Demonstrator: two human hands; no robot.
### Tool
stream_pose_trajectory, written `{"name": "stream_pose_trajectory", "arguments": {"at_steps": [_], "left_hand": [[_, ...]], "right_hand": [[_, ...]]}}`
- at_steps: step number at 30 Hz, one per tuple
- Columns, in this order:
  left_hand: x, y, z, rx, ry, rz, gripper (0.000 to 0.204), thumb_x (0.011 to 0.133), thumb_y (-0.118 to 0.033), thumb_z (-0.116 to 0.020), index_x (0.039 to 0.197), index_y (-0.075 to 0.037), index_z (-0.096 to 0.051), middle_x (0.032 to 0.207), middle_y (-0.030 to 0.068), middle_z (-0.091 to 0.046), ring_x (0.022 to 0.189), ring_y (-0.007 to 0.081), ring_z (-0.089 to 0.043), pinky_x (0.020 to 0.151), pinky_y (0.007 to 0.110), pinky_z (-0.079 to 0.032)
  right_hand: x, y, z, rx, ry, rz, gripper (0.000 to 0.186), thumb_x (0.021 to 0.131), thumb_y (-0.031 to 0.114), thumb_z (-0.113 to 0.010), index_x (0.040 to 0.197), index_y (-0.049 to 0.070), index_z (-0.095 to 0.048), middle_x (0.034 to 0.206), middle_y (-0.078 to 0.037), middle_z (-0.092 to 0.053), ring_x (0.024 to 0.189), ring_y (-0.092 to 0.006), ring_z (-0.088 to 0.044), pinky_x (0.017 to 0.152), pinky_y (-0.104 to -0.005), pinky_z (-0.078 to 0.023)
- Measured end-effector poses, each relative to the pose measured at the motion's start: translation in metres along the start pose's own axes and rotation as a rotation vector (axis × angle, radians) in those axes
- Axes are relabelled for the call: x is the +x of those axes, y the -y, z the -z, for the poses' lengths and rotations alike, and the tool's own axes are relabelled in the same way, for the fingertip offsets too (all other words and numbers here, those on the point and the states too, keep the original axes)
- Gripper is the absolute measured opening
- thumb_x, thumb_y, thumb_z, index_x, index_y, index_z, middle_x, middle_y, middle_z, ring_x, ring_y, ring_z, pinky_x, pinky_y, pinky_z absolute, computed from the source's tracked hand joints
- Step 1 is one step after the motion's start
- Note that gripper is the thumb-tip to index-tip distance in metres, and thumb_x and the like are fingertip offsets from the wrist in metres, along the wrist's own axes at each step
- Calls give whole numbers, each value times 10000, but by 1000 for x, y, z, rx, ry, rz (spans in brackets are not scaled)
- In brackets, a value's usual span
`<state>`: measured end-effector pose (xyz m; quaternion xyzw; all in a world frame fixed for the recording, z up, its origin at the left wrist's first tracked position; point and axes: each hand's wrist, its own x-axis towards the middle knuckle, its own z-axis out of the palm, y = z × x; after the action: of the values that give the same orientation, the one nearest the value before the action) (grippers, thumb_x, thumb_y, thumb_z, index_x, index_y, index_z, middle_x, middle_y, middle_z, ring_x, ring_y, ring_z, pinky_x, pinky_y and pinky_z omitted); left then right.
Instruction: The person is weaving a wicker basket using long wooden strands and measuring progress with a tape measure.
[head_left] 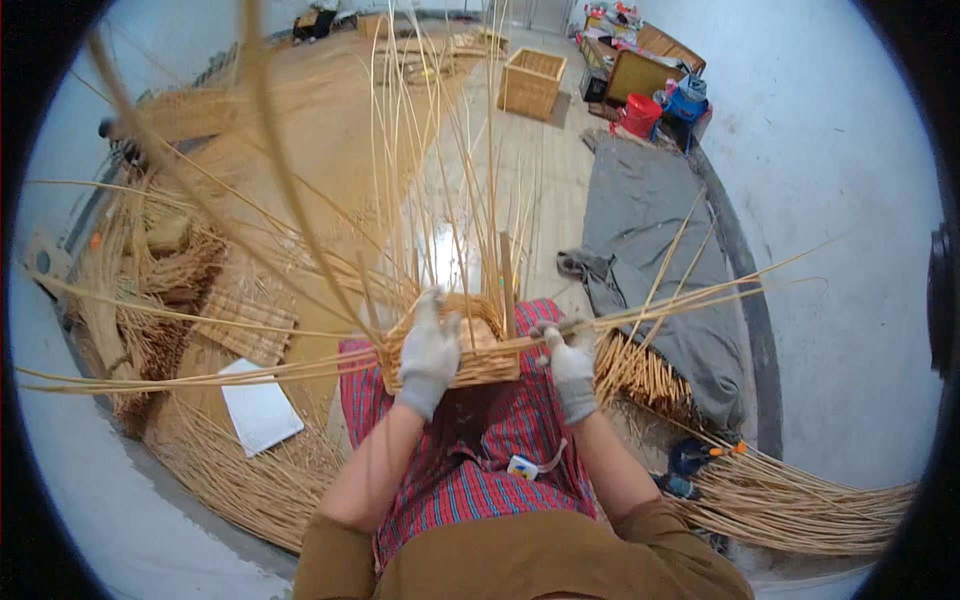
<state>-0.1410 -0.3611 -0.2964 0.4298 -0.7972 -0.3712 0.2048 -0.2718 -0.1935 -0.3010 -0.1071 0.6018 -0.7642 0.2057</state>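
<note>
A half-woven wicker basket [487, 369] rests on my lap, with long upright rods [390, 130] rising from its walls. My left hand [430, 350], in a pale glove, grips the basket's left front side, its fingers pointing up over the woven edge. At the basket's right front corner my right hand [568, 362], also gloved, is closed around a bundle of long willow rods [690, 303] that stretches out to the right. More rods [200, 380] run out from the left side. Flat wooden stakes [507, 285] stand at the corners. My fingers partly hide the weave.
Loose rods [240, 470] lie at my left beside a white sheet [262, 408]. To the right, a grey cloth [665, 250] covers bundled rods [645, 380]; more rods [800, 505] lie nearer. Ahead stand a finished basket [532, 83] and a red bucket [640, 115].
</note>
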Motion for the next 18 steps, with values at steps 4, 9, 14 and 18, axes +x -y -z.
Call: {"name": "stream_pose_trajectory", "arguments": {"at_steps": [4, 9, 14, 18], "left_hand": [[20, 30, -44, -51, 470, -95, 605, 931, -536, -514, 1271, -36, -528, 827, 202, -683, 729, 338, -680, 683, 431, -545], [4, -10, -42, -428, 613, 507, 508, 977, -497, -460, 1137, -24, -555, 681, 155, -651, 520, 238, -651, 474, 370, -554], [-13, 4, -46, -598, 445, 380, 618, 853, -276, -731, 1366, -94, -437, 1045, 173, -630, 697, 255, -689, 553, 407, -581], [-51, 4, 28, 320, 23, -399, 882, 714, -250, -816, 1461, -140, -361, 1310, 158, -504, 1193, 305, -532, 980, 480, -438]], "right_hand": [[61, 12, -21, -514, 285, 227, 414, 896, 75, -646, 1274, 102, -479, 1040, -127, -671, 937, -208, -682, 710, -318, -571], [106, 20, -74, -839, 367, 450, 656, 838, 125, -694, 1432, 193, -423, 1163, -161, -661, 1067, -267, -646, 937, -351, -500], [97, 5, 19, -1430, 460, 80, 380, 864, 242, -634, 1226, 127, -614, 1067, -172, -683, 1012, -345, -643, 845, -401, -523], [26, 45, -16, -1194, 443, 691, 209, 893, 181, -598, 1060, 78, -668, 1005, -165, -678, 963, -337, -647, 832, -414, -512]]}}
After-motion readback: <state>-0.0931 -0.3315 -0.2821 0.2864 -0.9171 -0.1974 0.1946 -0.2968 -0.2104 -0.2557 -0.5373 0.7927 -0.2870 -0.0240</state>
